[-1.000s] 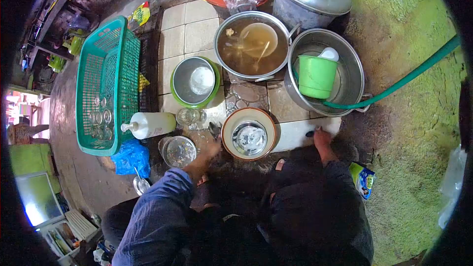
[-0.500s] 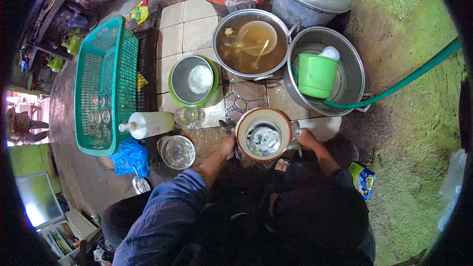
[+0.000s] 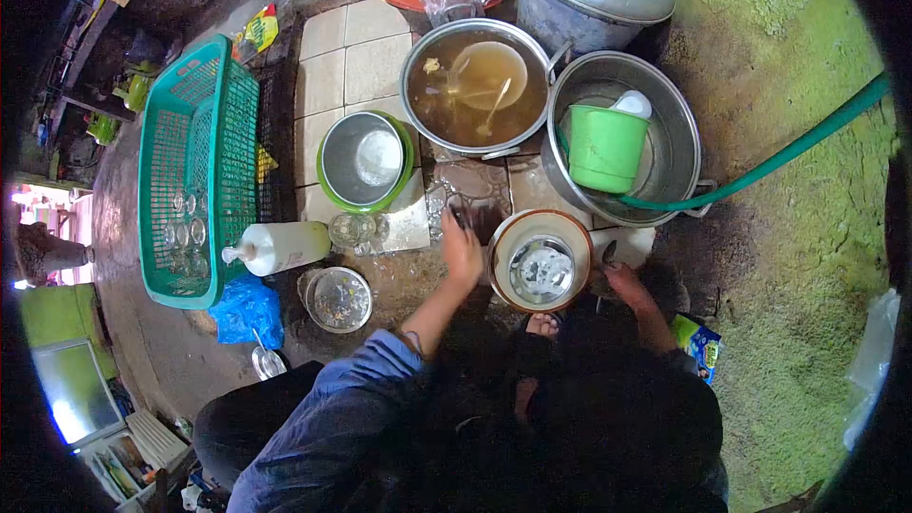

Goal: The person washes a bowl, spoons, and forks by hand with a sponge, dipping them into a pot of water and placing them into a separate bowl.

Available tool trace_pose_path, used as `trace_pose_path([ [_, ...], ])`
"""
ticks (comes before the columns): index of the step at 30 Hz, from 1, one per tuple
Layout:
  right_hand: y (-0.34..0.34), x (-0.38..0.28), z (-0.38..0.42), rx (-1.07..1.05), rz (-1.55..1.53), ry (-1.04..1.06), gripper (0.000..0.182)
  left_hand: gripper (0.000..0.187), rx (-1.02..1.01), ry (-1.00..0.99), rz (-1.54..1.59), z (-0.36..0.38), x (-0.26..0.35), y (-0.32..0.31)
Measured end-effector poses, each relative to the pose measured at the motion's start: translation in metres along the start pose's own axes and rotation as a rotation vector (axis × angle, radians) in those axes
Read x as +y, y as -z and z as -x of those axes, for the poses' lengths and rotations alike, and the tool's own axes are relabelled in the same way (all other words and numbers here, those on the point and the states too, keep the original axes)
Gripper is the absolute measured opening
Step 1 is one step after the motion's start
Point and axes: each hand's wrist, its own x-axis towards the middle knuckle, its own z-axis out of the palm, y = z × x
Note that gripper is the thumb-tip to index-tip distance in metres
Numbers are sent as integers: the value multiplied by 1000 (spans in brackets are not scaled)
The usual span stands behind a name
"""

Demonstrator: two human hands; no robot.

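Note:
A cream pot with a brown rim (image 3: pixel 498 287) stands on the floor between my hands. Inside it sits a metal bowl (image 3: pixel 543 271) with white suds. My left hand (image 3: pixel 463 255) is just left of the pot, its fingers closed round a dark, thin thing that is blurred. On the other side, my right hand (image 3: pixel 624 282) is closed, with what looks like a metal spoon (image 3: pixel 609 252) sticking up from the fingers near the rim. A round metal dish (image 3: pixel 339 300) with food scraps lies to the left.
Behind stand a pot of murky water (image 3: pixel 446 119) and a large pot (image 3: pixel 692 133) holding a green pail (image 3: pixel 604 147) and hose (image 3: pixel 788 161). Leftward are a green-rimmed pot (image 3: pixel 404 138), a white bottle (image 3: pixel 285 247), glasses (image 3: pixel 353 230) and a teal basket (image 3: pixel 224 171).
My left hand has moved up and right. The pot with the bowl in it has shifted right, and my right hand has moved right and slightly down with the spoon.

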Motion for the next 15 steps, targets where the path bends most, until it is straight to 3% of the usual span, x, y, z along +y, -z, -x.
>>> trace_pose_path([
  [2,16,-58,7,-126,45,-425,47,40,-119,-245,-42,-54,66,42],
  [3,12,-44,4,-126,44,-423,47,40,-118,-246,-44,-73,72,42],
  [5,5,-11,-3,-133,-42,-303,47,37,-369,-522,-179,-103,79,40],
  [6,6,-23,3,-131,-42,-300,47,37,-366,-524,-179,-110,81,40],
  [8,12,-72,19,-163,-301,-324,44,32,-688,-390,-335,-121,85,41],
  [11,-33,58,-17,-85,-238,-292,39,31,-773,-379,-355,-130,71,38],
  [14,0,-71,25,-95,-89,-168,37,31,-715,-443,-228,-138,52,29],
  [15,1,-67,25,-93,-85,-166,37,31,-711,-445,-225,-142,56,34],
])
